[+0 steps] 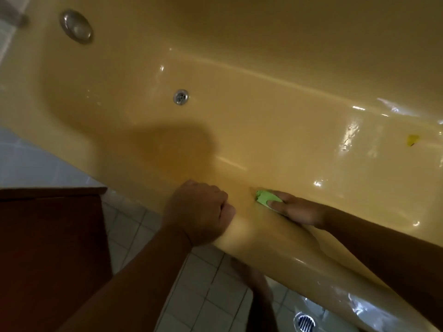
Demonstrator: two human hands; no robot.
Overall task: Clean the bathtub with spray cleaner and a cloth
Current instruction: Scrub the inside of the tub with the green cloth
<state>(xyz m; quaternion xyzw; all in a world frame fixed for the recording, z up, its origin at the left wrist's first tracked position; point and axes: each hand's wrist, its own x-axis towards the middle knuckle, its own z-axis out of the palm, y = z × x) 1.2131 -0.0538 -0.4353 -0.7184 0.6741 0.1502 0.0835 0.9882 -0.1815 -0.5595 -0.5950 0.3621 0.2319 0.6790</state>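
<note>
Right hand (296, 209): lower right of centre, inside the tub, arm entering from the right edge. Grip grasping a green cloth (263, 197), thumb and fingers laid around it, pressing it to the near inner wall.
Cloth: bunched, its end poking out past the fingertips, touching the wall just below the rim.
Left hand (199, 212): just left of the cloth. Grip clenched over the near rim of the bathtub (263, 116), knuckles up, arm entering from the lower left.
Bathtub: yellow, glossy, wet highlights toward the right; a dark shadow on its floor at centre.
Drain (181, 97): metal, on the tub floor, upper centre-left.
Round metal fitting (76, 26): on the end wall, upper left.
Small yellow scrap (412, 139): on the tub floor, far right.
Tiled floor (203, 283): pale, bottom centre.
Floor drain (304, 322): bottom edge, right of centre.
Dark reddish-brown furniture (48, 236): lower left, kind unclear.
</note>
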